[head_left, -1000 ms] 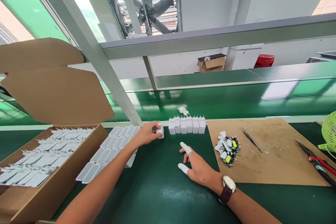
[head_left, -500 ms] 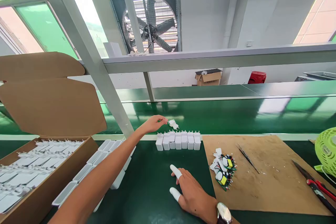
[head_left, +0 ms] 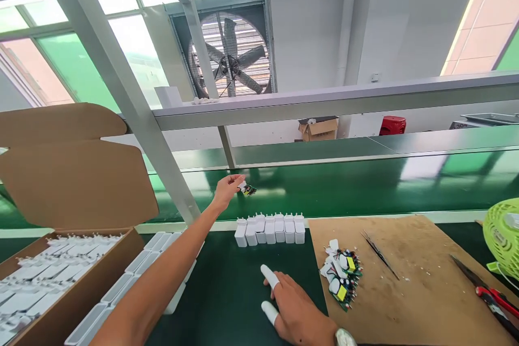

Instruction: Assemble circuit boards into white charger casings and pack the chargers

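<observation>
My left hand [head_left: 229, 190] reaches out over the green belt with its fingers pinched on a small circuit board [head_left: 248, 190], which has a white part and a yellow component. Below it, a row of several white charger housings [head_left: 270, 230] stands upright on the dark green bench. My right hand [head_left: 294, 303] hovers at or rests on the bench, I cannot tell which; it is empty, thumb and index finger apart in white finger cots. A pile of circuit boards with white parts [head_left: 343, 274] lies to its right, on the brown board.
An open carton [head_left: 133, 254] full of white housings stands at the left, beside rows of empty white cases [head_left: 115, 287]. Tweezers [head_left: 380, 254] and red-handled cutters [head_left: 486, 292] lie on the brown board [head_left: 421, 303]. A lime-green fan [head_left: 500, 238] is at the right edge.
My left hand has drawn slightly left with the circuit board, which has turned to show its components. My right hand keeps its open pose. The view has tilted up a little.
</observation>
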Tool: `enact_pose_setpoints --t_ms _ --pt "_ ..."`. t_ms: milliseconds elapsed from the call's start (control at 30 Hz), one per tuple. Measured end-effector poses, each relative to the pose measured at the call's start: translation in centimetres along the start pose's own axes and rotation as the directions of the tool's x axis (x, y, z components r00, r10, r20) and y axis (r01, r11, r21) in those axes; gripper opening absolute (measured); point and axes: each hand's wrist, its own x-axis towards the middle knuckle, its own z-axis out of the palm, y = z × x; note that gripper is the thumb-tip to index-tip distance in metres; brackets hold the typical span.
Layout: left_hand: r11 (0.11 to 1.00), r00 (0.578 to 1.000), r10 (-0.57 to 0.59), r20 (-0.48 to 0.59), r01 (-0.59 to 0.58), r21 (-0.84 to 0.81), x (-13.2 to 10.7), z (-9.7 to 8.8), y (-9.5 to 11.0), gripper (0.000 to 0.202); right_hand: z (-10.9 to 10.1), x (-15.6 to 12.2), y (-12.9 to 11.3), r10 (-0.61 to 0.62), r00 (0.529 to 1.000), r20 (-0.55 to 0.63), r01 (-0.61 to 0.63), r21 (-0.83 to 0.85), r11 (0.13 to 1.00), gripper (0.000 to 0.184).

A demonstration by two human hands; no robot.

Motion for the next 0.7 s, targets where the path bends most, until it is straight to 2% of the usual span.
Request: enact_pose_setpoints --t_ms 67,133,233,300,333,367,433,467,500,533,567,600,700 --pt "0.998 0.999 0.036 -0.033 -0.038 -0.057 -1.3 -1.1 0.7 0.078 -0.2 0.2 0.3 -0.013 1.000 -0.018 0.012 -0.082 0.997 0.041" --pt "0.993 0.998 0.068 -0.006 -0.068 -0.091 -3.4 -1.8 1.4 0.083 -0.8 0.6 0.4 0.006 0.996 -0.092 -0.018 -0.131 0.991 0.040" --pt "0.989 0.990 0.078 0.114 -0.063 -0.134 -7.5 -2.0 2.0 0.079 -1.9 1.3 0.3 0.081 0.963 -0.256 -0.114 -0.118 0.986 0.040" --pt "0.989 0.963 0.046 0.264 -0.007 -0.145 -10.5 -1.7 1.8 0.073 -2.6 1.7 0.5 0.118 0.939 -0.324 -0.147 -0.067 0.987 0.041" --pt "0.990 0.930 0.020 0.367 0.034 -0.139 -12.0 -1.4 1.5 0.069 -2.9 1.8 0.6 0.130 0.929 -0.347 -0.153 -0.038 0.988 0.042" --pt "0.989 0.875 -0.013 0.485 0.081 -0.120 -13.4 -1.1 1.1 0.065 -3.1 1.9 0.8 0.138 0.921 -0.364 -0.152 -0.012 0.988 0.042" --pt "0.988 0.710 -0.077 0.700 0.146 -0.039 -16.1 -0.3 0.0 0.057 -3.4 1.7 1.3 0.162 0.909 -0.383 -0.160 0.039 0.986 0.042" --pt "0.990 0.634 -0.099 0.767 0.143 0.009 -17.3 0.1 -0.6 0.054 -3.4 1.5 1.5 0.184 0.903 -0.388 -0.172 0.066 0.983 0.042" --pt "0.992 0.576 -0.110 0.810 0.117 0.051 -18.4 0.6 -1.2 0.052 -3.3 1.3 1.8 0.207 0.898 -0.387 -0.185 0.095 0.978 0.041" --pt "0.994 0.547 -0.105 0.831 0.075 0.076 -19.4 0.9 -1.6 0.050 -3.2 1.1 2.0 0.227 0.896 -0.382 -0.194 0.125 0.973 0.040" --pt "0.996 0.540 -0.083 0.837 0.030 0.079 -20.1 1.1 -1.8 0.050 -3.0 0.9 2.1 0.245 0.896 -0.371 -0.200 0.155 0.967 0.039" --pt "0.997 0.553 -0.043 0.832 -0.023 0.067 -20.7 1.0 -1.9 0.050 -2.9 0.7 2.2 0.255 0.902 -0.348 -0.202 0.181 0.962 0.039" --pt "0.968 0.630 0.114 0.768 -0.246 0.058 -21.6 -1.0 -1.0 0.051 -2.7 0.1 2.1 0.228 0.942 -0.248 -0.174 0.222 0.959 0.040"
